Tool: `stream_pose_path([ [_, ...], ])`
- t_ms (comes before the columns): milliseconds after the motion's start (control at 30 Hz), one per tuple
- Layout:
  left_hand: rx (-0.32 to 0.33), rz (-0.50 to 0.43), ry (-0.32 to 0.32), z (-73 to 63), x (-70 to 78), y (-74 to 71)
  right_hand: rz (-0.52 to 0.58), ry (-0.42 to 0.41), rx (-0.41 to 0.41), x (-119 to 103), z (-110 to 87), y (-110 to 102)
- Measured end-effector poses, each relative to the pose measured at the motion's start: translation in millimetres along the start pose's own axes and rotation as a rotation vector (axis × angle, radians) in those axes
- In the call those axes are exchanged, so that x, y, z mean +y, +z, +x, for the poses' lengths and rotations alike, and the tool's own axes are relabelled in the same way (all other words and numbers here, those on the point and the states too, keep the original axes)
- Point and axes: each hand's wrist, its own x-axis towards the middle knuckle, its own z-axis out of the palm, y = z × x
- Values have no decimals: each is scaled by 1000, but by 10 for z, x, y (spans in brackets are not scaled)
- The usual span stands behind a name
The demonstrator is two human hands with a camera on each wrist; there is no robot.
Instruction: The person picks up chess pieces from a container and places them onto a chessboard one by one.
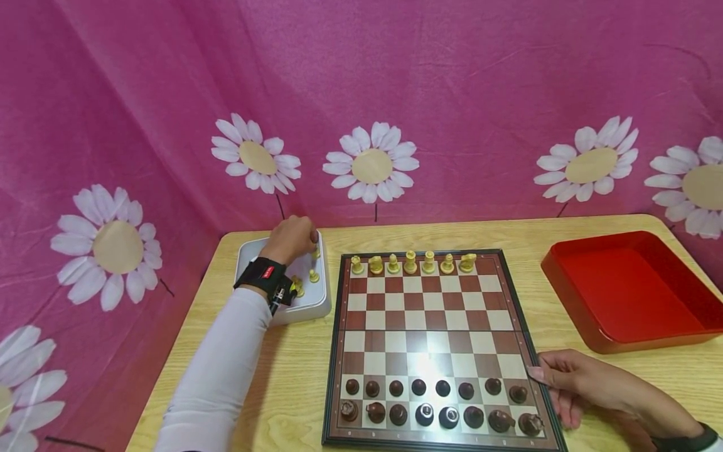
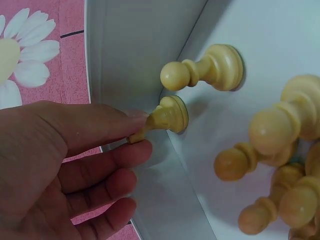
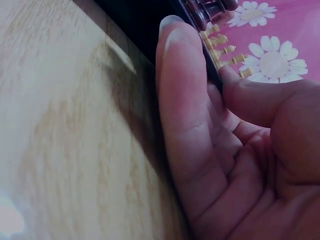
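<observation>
My left hand [image 1: 294, 238] reaches into a white box [image 1: 324, 301] at the back left. Its thumb and index finger pinch a pale yellow chess rook [image 2: 167, 116] by the top, close to the box's inner wall. A pale pawn [image 2: 225, 67] stands beside the rook, and several more pale pawns [image 2: 272, 132] are clustered across the box floor. At the near right corner of the chessboard [image 1: 417, 320], my right hand [image 1: 587, 383] grips the dark edge, thumb on top and fingers at the side and below. Part of the rook's head is hidden by the fingertips.
Dark pieces [image 1: 398, 414] fill the board's two near rows. Pale pieces [image 1: 410, 262] line its far row, except the far right square. An open red tray [image 1: 582, 314] sits to the right on the wooden table [image 1: 299, 376]. A pink flowered cloth [image 1: 480, 125] hangs behind.
</observation>
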Motion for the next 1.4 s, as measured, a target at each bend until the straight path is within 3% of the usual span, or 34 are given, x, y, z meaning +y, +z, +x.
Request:
stream_pose_path([
  [367,-15,13,-4,3,-33,2,-13,-8,2,11,6,-6],
  [800,19,-14,3,-9,-71,-25,-24,-13,-10,-8,22,-10],
  [1167,128,55,34,-71,55,-332,-14,18,10,-31,30,8],
  [1400,263,98,121,-144,358,-509,-10,21,-4,-43,34,-1],
])
